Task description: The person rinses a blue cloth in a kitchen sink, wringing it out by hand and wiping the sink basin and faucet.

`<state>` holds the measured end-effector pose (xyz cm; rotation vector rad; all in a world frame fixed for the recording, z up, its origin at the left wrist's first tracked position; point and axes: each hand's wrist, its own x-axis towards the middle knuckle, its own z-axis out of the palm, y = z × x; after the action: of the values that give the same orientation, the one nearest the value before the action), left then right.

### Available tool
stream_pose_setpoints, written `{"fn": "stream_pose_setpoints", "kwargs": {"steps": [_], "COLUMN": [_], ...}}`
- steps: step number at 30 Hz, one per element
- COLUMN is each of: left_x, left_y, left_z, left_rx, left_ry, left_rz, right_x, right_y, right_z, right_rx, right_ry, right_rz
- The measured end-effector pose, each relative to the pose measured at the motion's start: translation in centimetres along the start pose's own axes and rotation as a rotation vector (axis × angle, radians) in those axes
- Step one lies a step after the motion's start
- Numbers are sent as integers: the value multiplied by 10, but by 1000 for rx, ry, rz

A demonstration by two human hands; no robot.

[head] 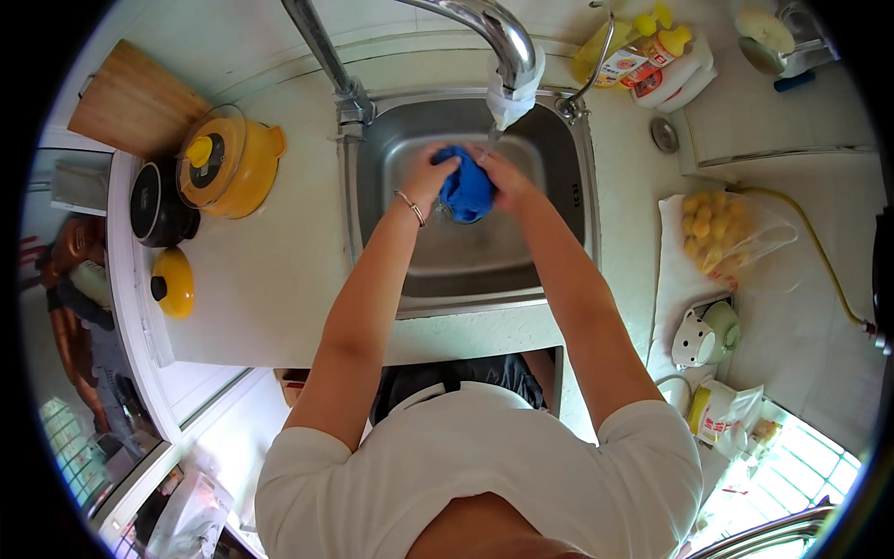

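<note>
A wet-looking blue cloth (466, 187) is held bunched between my two hands over the stainless steel sink (489, 283). My left hand (429, 175), with a bracelet at its wrist, grips the cloth's left side. On the cloth's right side is my right hand (504, 179), its fingers at the upper edge. Water runs from the chrome faucet (515, 52), whose mouth is wrapped in white material (512, 98), down onto my right hand and the cloth. The drain lies mostly hidden beneath the cloth.
Left of the sink are a yellow pot (255, 171), a black pot (150, 202), a yellow lid (174, 283) and a wooden cutting board (136, 101). Bottles (646, 59) stand at the back right. A bag of round yellow fruit (716, 227) and a spotted cup (693, 340) sit on the right.
</note>
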<state>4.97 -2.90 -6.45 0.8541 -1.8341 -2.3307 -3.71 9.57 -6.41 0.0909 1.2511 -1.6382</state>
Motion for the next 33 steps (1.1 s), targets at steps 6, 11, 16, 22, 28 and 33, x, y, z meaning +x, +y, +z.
{"fn": "stream_pose_setpoints", "kwargs": {"steps": [6,11,16,22,28,33], "left_x": [17,31,17,32,3,14], "left_y": [-13,-39,-25,-39,-24,-6], "left_z": [25,45,56,39,46,49], "left_rx": [-964,-1363,-1075,-754,-676,-898], "left_ry": [-205,-700,-195,-93,78,97], "left_rz": [-286,-71,-332,-382,-234,-246], "right_x": [-17,-43,-15,6,18,-8], "right_y": [-6,-4,10,10,-4,13], "right_z": [23,66,37,35,19,56], "right_rx": [-750,-1425,-1246,-911,375,-868], "right_ry": [133,495,599,594,523,694], "right_rz": [-747,-1186,-845,-547,-223,-1134]}}
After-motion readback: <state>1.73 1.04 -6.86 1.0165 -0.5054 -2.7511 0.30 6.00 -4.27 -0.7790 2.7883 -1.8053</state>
